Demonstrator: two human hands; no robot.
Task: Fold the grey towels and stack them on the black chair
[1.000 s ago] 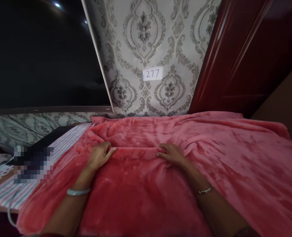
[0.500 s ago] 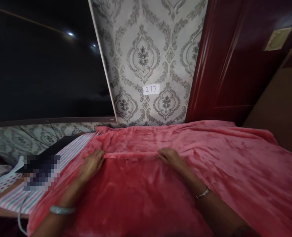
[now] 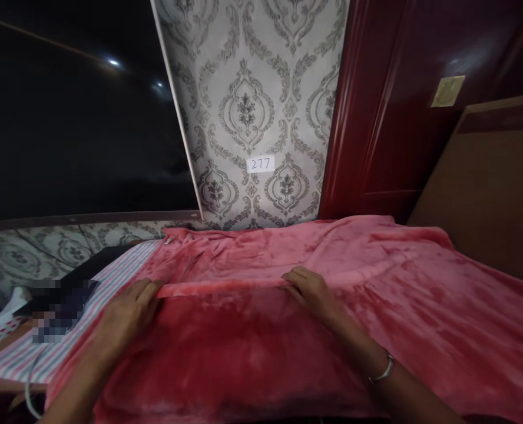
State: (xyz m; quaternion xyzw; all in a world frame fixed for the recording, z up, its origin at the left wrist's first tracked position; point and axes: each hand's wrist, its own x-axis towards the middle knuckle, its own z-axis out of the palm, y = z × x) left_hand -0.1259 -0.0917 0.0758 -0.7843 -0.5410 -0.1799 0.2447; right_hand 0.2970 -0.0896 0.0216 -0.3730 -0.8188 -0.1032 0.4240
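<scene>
A plush coral-red blanket spreads over the surface in front of me. Across its middle runs a raised fold, stretched between my two hands. My left hand is closed on the left end of this fold, fingertips curled over the edge. At the other end, my right hand pinches the same fold. The fingertips of both hands are partly sunk in the fabric. A silver bracelet circles my right wrist.
A striped cloth lies left of the blanket, with a dark, partly blurred object on it and a pale cable. Behind are a large black screen, patterned wallpaper with a paper label, and a dark red panel. A cardboard box stands right.
My left hand has moved left and closer to me, still on the fold. The fold between the hands is longer and nearer. My view has turned slightly right.
</scene>
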